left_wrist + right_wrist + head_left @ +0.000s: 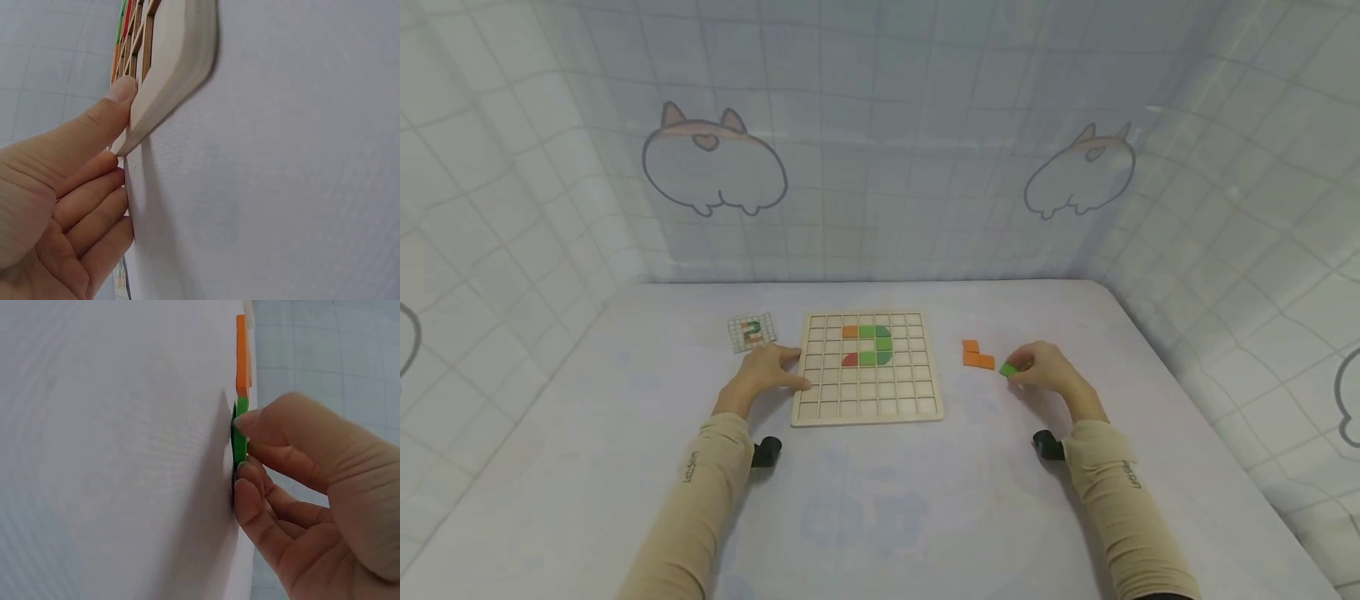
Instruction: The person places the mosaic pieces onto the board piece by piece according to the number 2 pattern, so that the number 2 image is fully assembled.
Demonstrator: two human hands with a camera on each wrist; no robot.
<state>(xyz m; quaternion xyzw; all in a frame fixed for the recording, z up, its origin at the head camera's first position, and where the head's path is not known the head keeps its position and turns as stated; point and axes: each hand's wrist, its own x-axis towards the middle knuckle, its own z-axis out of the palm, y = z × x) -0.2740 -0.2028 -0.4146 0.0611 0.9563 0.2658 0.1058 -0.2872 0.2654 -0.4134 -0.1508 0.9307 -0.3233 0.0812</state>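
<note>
A light wooden grid board (827,412) lies flat on the table, bearing orange, green and red tiles in its upper middle cells. At its left edge is my left hand (765,371). The thumb (122,90) rests on the board's rim, while the other fingers lie loosely beside it, low against the table. To the right of the board, my right hand (1043,367) pinches a green tile (240,434) between thumb and fingers, close to the tabletop. Several orange tiles (972,358) lie just left of that hand. Something dark beneath the right fingers is mostly hidden.
A small pattern card (752,333) printed with a grid and a coloured figure lies left of the board, behind the left hand. Grid-patterned cloth walls (880,208) stand behind and at both sides of the white table (880,483).
</note>
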